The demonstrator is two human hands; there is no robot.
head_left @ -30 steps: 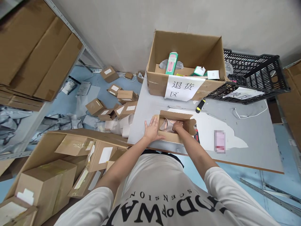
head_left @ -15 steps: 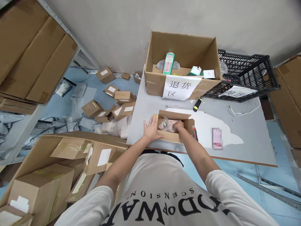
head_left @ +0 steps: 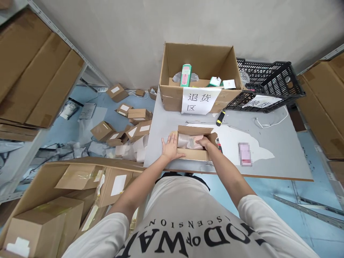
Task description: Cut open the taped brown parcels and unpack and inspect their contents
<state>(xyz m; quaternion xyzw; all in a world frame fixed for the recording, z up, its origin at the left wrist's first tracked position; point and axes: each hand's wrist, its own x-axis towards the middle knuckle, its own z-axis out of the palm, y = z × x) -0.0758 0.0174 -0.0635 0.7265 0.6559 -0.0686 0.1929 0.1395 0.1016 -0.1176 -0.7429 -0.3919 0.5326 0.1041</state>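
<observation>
1. Head view, small open carton point(head_left: 195, 154): sits at the near edge of the grey counter point(head_left: 279, 157), flaps up, directly in front of the person.
2. Wrapped item point(head_left: 188, 142): pale plastic-bagged bundle lying inside the small open carton, filling most of it.
3. Left hand point(head_left: 170, 147): laid flat against the carton's left end, fingers spread and extended, thumb along the near wall.
4. Right hand point(head_left: 204, 142): reaching into the carton at its right end, fingers curled onto the wrapped item; whether they pinch it, I cannot tell.
5. Large carton point(head_left: 172, 98): at the counter's far edge, paper sign on its front, small packages inside.
6. Black crate point(head_left: 268, 77): just beside the large carton, to its right.
7. Yellow-handled tool point(head_left: 220, 118): on the counter between the two cartons.
8. Parcels point(head_left: 126, 122): scattered on the floor, left of the counter.
</observation>
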